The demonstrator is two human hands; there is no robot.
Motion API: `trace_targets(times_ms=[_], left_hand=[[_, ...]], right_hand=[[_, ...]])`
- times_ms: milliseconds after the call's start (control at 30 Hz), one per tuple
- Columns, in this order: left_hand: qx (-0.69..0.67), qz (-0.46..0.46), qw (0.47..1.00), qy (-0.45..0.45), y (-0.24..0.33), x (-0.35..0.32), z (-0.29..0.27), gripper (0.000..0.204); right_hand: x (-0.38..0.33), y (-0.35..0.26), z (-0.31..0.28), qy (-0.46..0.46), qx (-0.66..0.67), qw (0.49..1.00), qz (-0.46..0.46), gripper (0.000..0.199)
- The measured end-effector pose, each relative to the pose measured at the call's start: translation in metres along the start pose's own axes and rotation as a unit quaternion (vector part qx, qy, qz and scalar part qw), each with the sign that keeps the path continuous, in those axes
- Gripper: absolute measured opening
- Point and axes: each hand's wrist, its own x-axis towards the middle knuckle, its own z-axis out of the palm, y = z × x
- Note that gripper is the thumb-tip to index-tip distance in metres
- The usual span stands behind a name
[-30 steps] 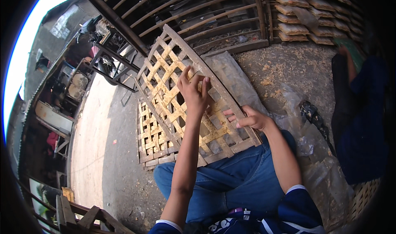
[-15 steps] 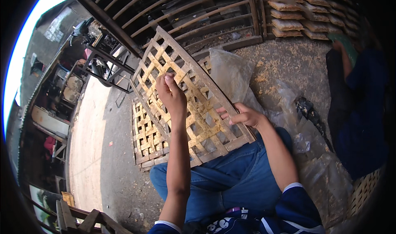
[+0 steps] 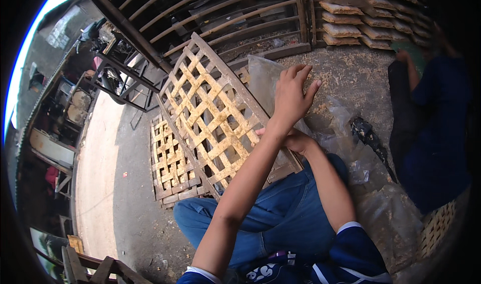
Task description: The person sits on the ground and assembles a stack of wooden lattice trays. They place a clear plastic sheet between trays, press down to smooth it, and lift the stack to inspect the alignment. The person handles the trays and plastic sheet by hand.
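A woven bamboo drying rack (image 3: 204, 108) in a wooden frame leans tilted against my lap, its strips dusted with yellowish crumbs. My right hand (image 3: 300, 143) grips the right side of its frame near the lower corner, and my left forearm hides part of that grip. Raised above the rack's right edge, my left hand (image 3: 293, 94) has its fingers apart and nothing in them. Under the tilted rack another woven rack (image 3: 170, 156) lies on the ground to the left.
Clear plastic sheets and bags (image 3: 350, 154) lie on the crumb-strewn floor at my right. A person in dark clothes (image 3: 436, 133) sits at the far right with a green thing in hand. Filled packs (image 3: 345, 26) are stacked at the back beside a slatted wooden wall (image 3: 220, 21). A black metal frame (image 3: 125, 78) stands at left.
My left hand has moved from over the rack's middle rightward, across my right wrist, and its fingers have spread. My right hand keeps its grip on the frame.
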Motion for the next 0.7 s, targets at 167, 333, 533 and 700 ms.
trace_targets(times_ms=[167, 333, 533, 700], left_hand=[[-0.102, -0.09, 0.985, -0.109, -0.011, -0.021, -0.017, 0.027], [-0.204, -0.157, 0.966, 0.017, 0.0, -0.047, -0.106, 0.03], [-0.18, -0.225, 0.932, 0.222, -0.032, -0.166, -0.191, 0.05], [-0.043, -0.242, 0.96, 0.135, -0.049, -0.201, -0.166, 0.016]], right_hand=[[0.002, -0.002, 0.0, -0.018, -0.009, 0.999, -0.024, 0.058], [-0.001, -0.008, -0.001, 0.022, 0.081, 0.996, -0.017, 0.073], [-0.006, -0.025, -0.004, 0.024, 0.112, 0.992, -0.046, 0.077], [-0.021, -0.038, -0.008, 0.081, 0.063, 0.989, -0.108, 0.073]])
